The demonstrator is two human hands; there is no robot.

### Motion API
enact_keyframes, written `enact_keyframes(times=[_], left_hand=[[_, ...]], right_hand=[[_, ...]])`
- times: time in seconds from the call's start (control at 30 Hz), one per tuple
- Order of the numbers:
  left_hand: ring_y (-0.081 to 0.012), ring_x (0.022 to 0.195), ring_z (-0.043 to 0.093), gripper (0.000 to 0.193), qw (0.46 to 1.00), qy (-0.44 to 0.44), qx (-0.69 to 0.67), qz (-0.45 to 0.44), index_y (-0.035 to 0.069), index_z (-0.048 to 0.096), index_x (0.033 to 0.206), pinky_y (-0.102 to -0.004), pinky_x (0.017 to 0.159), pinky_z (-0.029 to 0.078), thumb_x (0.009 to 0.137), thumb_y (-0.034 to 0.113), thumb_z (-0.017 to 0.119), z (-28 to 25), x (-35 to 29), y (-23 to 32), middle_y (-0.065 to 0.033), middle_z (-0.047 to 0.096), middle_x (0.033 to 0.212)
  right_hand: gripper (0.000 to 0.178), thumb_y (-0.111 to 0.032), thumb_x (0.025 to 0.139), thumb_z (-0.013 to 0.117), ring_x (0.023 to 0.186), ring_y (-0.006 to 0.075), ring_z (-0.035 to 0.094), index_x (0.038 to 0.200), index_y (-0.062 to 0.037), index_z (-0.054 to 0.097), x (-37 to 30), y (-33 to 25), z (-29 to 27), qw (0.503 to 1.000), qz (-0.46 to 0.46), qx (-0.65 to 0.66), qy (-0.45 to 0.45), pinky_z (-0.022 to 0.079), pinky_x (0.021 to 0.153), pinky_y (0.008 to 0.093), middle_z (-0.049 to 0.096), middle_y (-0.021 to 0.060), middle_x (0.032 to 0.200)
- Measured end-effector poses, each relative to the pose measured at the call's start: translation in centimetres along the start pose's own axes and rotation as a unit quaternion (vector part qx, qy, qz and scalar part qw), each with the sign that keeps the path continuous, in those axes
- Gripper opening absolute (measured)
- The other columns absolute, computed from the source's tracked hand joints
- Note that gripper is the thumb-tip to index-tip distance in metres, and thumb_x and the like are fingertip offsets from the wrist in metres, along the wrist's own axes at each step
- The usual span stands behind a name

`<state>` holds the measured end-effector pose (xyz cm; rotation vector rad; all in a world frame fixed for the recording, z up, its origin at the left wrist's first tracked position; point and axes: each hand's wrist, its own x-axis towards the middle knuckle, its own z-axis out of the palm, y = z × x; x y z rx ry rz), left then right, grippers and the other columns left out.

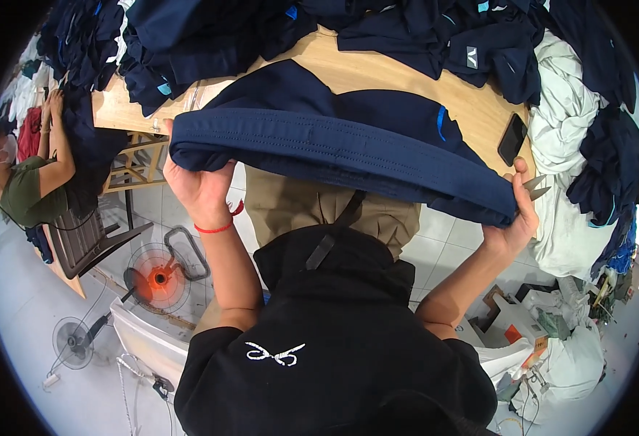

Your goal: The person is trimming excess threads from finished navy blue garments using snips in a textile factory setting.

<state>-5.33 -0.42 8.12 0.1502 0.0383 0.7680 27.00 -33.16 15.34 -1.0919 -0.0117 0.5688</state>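
A pair of navy pants (319,98), seemingly, hangs stretched between my hands, its wide stitched waistband (334,145) running across in front of me. My left hand (201,190) is closed round the left end of the band, with the thumb beneath. At the other end, my right hand (512,218) grips the band. Pointed metal blades, which look like thread snips (537,187), stick out from between the fingers of that hand; their handle is hidden. A bright blue strip (441,123) shows on the cloth. The far part of the garment lies on the wooden table.
Piles of navy garments (196,43) cover the far side of the wooden table (377,62). A black phone (512,139) lies near its right edge, beside white cloth (563,109). Fans (161,277) stand at the left. A person in green (39,182) works at far left.
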Motion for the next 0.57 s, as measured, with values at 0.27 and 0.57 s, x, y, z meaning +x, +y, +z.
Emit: enact_keyframes(times=[0.27,0.57], left_hand=[[-0.0348,0.133,0.066,0.036,0.969,0.124,-0.192,-0.097,-0.013,0.063,0.131,-0.0489,0.118,0.052,0.11,0.012,0.046,-1.2,1.3,0.2,-0.0246,0.07,0.136],[-0.0399,0.126,0.069,0.037,0.955,0.161,-0.205,-0.142,-0.014,0.062,0.13,-0.0524,0.11,0.058,0.107,0.014,0.055,-1.9,1.0,0.2,-0.0265,0.069,0.134]], right_hand=[[0.026,-0.011,0.104,0.054,0.058,0.0125,0.039,0.127,-0.0029,0.063,1.8,0.5,-3.3,0.957,0.201,0.211,-0.001,0.031,0.051,0.0276,0.065,0.0028,0.091],[0.017,-0.012,0.1,0.056,0.058,0.0132,0.035,0.112,-0.0009,0.063,1.6,0.3,-4.0,0.936,0.234,0.263,0.023,0.031,0.053,0.0272,0.066,0.0052,0.096]])
